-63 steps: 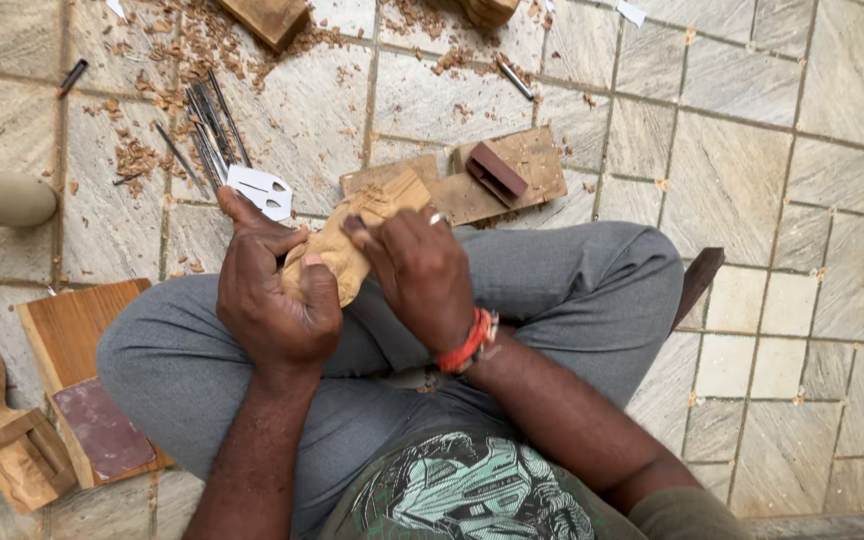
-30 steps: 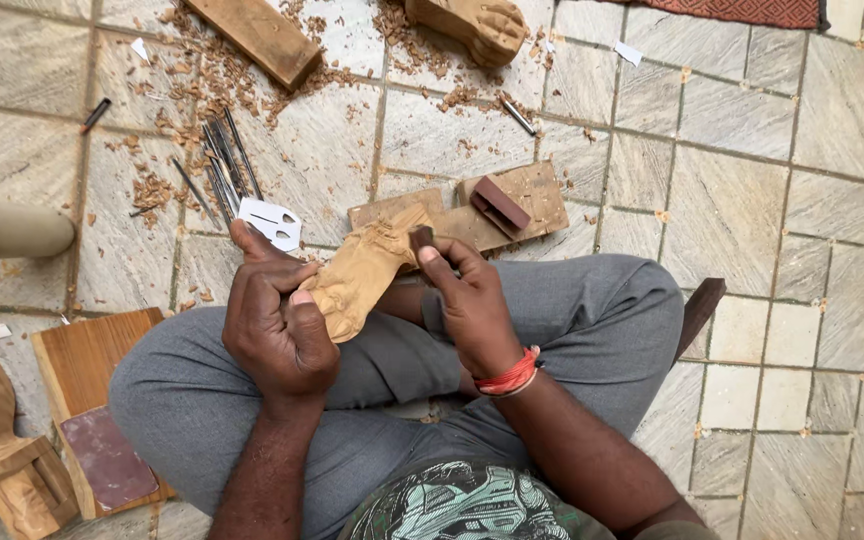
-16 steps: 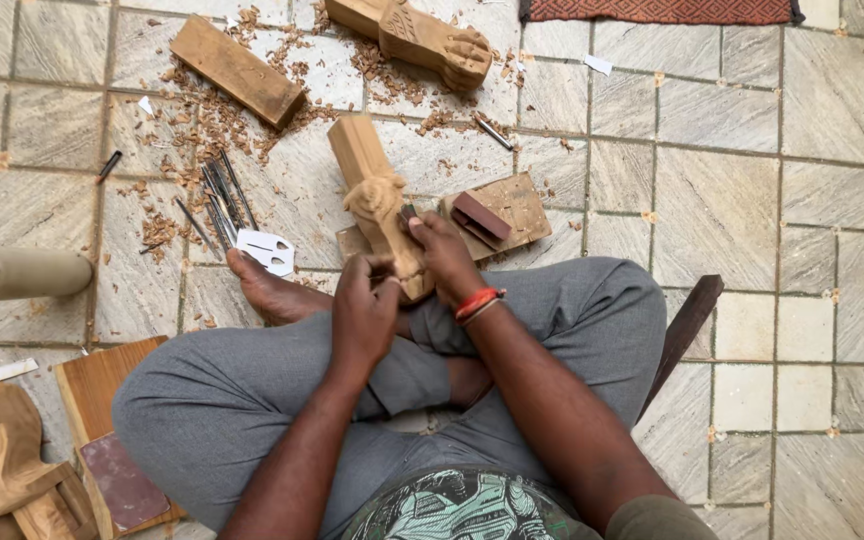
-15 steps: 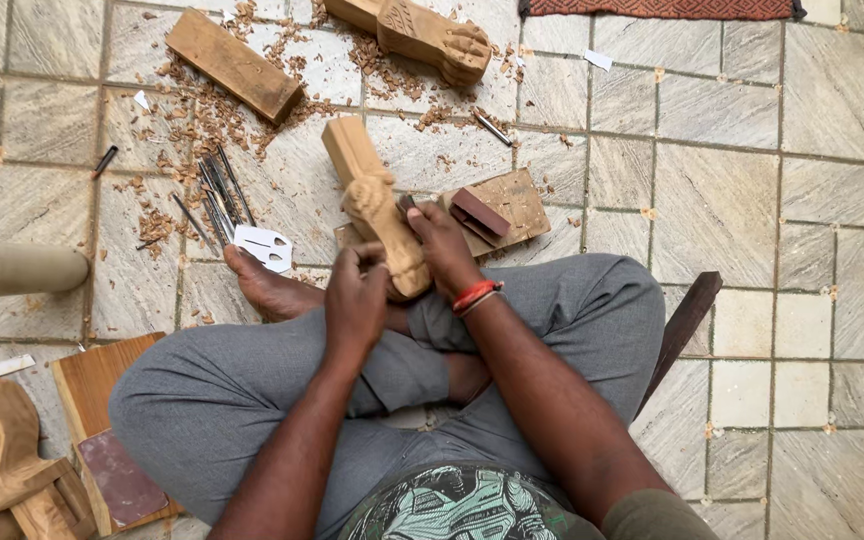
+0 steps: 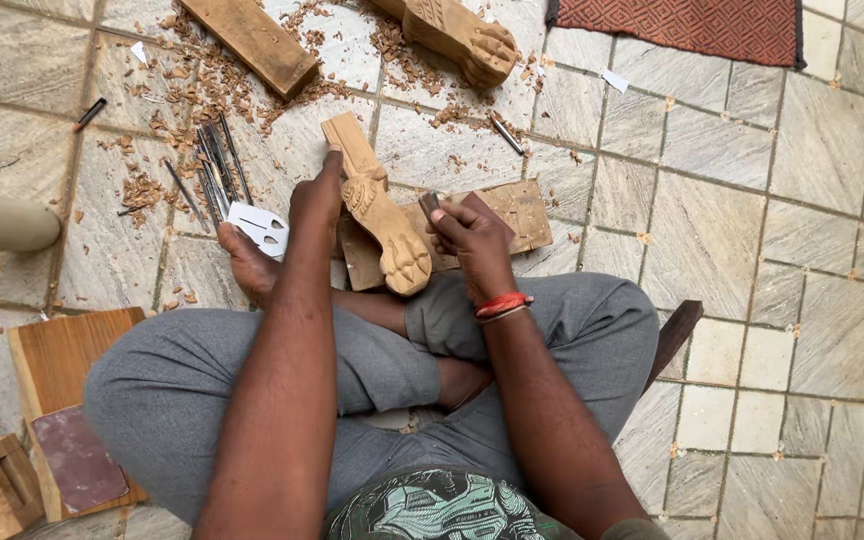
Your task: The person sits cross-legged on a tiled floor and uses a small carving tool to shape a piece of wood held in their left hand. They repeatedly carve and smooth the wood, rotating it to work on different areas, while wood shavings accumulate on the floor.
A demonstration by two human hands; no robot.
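The carved wooden leg [image 5: 380,215] lies tilted on the flat wooden board [image 5: 512,215], its paw-shaped end nearest to the person's crossed legs [image 5: 392,360] in grey trousers. The left hand [image 5: 317,200] reaches along the left side of this leg and touches its upper square part, the grip loose and not closed around it, while the right hand [image 5: 472,240] is just right of the paw end, its grip closed on a small dark block [image 5: 430,203]. Left of the leg lie the thin metal chisels [image 5: 214,165] and wood chips [image 5: 202,80] on the tiled floor [image 5: 752,250]; beyond it are a wooden plank [image 5: 252,40] and a second carved leg [image 5: 457,35].
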